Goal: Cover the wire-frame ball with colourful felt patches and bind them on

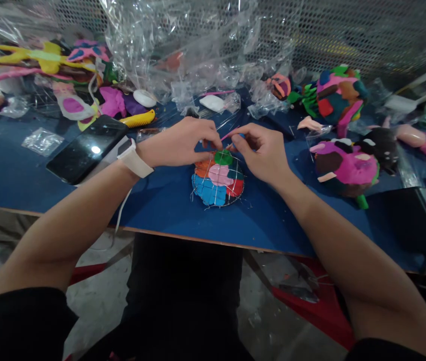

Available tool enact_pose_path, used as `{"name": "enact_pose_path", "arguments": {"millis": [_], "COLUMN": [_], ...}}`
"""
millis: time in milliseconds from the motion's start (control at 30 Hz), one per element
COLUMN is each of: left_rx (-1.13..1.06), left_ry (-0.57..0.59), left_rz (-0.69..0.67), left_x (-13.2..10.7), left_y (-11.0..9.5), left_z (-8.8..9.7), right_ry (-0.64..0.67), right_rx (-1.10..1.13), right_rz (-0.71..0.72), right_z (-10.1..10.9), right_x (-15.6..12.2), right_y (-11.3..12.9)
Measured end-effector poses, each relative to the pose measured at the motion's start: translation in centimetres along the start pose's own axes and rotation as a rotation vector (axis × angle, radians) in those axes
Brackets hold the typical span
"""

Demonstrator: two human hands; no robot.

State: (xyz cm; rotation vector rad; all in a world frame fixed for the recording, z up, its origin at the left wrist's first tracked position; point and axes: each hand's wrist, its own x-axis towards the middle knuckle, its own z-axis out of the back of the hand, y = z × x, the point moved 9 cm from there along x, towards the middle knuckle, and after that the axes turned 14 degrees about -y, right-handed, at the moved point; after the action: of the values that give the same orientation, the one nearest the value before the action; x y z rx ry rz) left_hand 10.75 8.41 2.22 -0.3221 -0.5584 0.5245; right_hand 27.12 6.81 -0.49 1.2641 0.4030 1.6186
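A round piece of modelling clay lies on the blue table, patched in orange, green, pink, light blue and red, with a thin wire grid over it. My left hand bends over its upper left edge, fingers curled down onto the rim; the fingertips are partly hidden. At the upper right edge is my right hand, its thumb and forefinger closed on a thin purple stick that slants toward the left fingers. Whether the stick touches the clay I cannot tell. Loose wire ends stick out around the lower rim.
A black phone lies left, near a yellow-handled cutter. Clay-covered models and a black box stand right. Crumpled clear plastic and a white clay packet lie behind. The table's front edge runs before my lap.
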Motion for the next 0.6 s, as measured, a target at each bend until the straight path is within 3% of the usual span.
{"name": "enact_pose_path", "arguments": {"millis": [167,433,600], "left_rx": [-0.042,-0.006,0.005], "left_ry": [-0.012,0.006,0.071], "left_rz": [-0.074,-0.170,-0.174], "left_x": [-0.1,-0.7,-0.9], "left_y": [-2.3,-5.0,-5.4], "left_z": [0.8,-0.9,-1.6], "right_ry": [-0.039,-0.073,-0.079], "right_rx": [-0.011,-0.032,-0.071], "right_rz": [0.024,0.084,0.064], "right_z": [0.4,0.6,0.9], "right_x": [0.2,0.3,0.3], "right_y": [0.4,0.9,0.9]}}
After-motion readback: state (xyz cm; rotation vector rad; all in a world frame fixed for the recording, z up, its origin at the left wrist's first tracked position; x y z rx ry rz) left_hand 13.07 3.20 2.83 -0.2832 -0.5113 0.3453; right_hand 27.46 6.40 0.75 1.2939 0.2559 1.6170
